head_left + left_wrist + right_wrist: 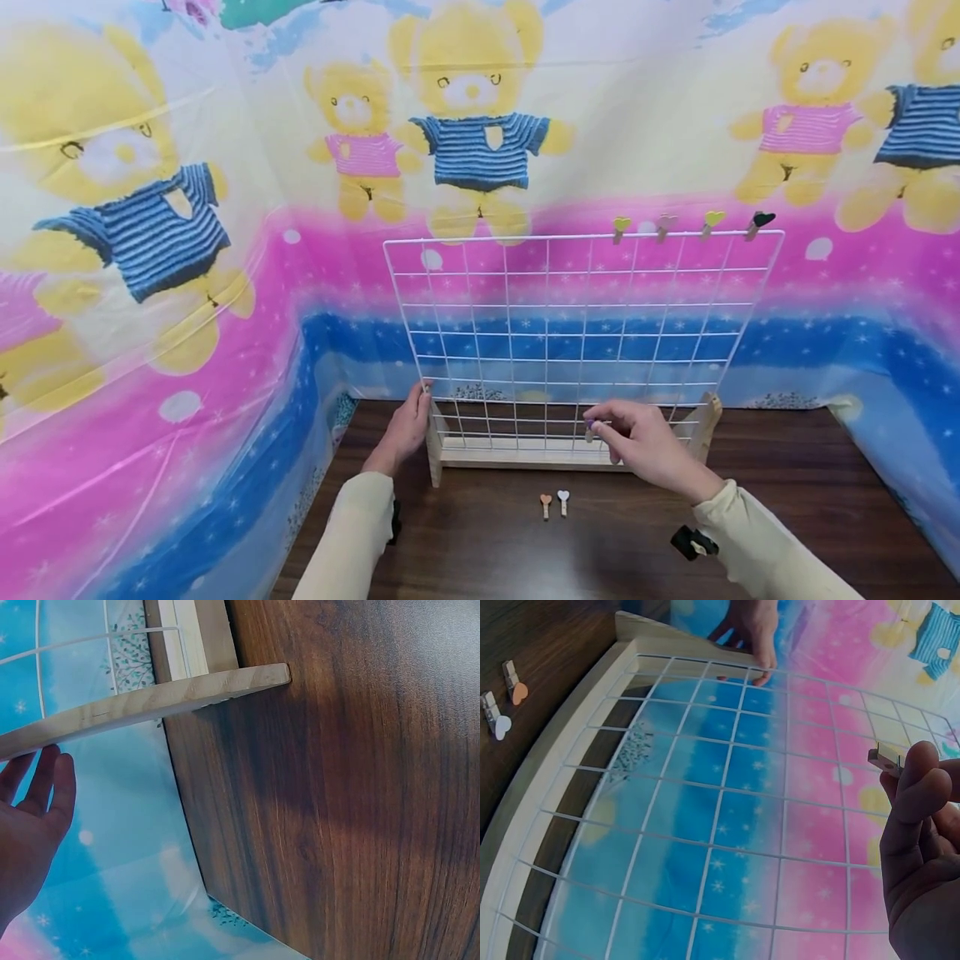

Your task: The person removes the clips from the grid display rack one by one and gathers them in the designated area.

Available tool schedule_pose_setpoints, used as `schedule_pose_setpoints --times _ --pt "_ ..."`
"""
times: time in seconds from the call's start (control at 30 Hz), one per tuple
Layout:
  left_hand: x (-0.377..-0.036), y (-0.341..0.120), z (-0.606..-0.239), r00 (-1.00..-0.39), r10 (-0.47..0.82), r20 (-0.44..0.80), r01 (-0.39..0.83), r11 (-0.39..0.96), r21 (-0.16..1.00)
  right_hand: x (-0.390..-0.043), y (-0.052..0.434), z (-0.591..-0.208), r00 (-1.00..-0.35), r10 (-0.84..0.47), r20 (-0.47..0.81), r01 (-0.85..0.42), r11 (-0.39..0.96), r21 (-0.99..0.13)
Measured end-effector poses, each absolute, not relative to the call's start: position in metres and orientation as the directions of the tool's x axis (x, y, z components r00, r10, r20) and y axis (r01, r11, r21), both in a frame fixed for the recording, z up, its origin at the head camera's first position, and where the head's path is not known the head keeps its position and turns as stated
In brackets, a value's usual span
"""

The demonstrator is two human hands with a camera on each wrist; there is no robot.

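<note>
A white wire grid stands upright in a pale wooden stand. My left hand holds the left side board of the stand, its fingertips against the wood in the left wrist view. In front of the grid's lower right part, my right hand pinches a small wooden clothespin with a purple decoration between thumb and finger. On the table before the stand lie two heart clothespins, one orange and one white.
Several heart clothespins, among them a pink one and a dark green one, sit clipped along the right part of the grid's top bar. The dark wooden table backs onto a bear-patterned cloth.
</note>
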State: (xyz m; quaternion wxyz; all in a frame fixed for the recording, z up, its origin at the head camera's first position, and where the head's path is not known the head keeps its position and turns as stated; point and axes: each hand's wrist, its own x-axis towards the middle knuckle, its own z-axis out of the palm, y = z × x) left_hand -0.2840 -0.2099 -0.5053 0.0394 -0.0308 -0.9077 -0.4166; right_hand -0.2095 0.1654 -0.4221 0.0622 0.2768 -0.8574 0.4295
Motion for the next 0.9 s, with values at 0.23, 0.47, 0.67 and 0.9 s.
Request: schedule_pose_setpoints --times 0.23,0.47,0.67,0.9 --pt "-0.284 -0.209 -0.503 -0.995 0.027 0.098 0.092 0.653 0.752 -0.212 0.166 -0.435 -0.865 -0.425 0.266 -0.470 0.501 -0.727" --pt "-0.285 -0.210 -0.502 -0.995 0.034 0.095 0.094 0.645 0.759 -0.216 0.168 -0.447 -0.859 -0.440 0.263 -0.479 0.508 -0.716" --pt "-0.286 -0.209 -0.501 -0.994 0.029 0.104 0.098 0.646 0.757 -0.218 0.170 -0.463 -0.874 -0.435 0.216 -0.447 0.547 -0.708" --pt "-0.285 -0.210 -0.502 -0.995 0.030 0.093 0.090 0.640 0.763 -0.222 0.177 -0.488 -0.879 -0.442 0.180 -0.425 0.554 -0.716"
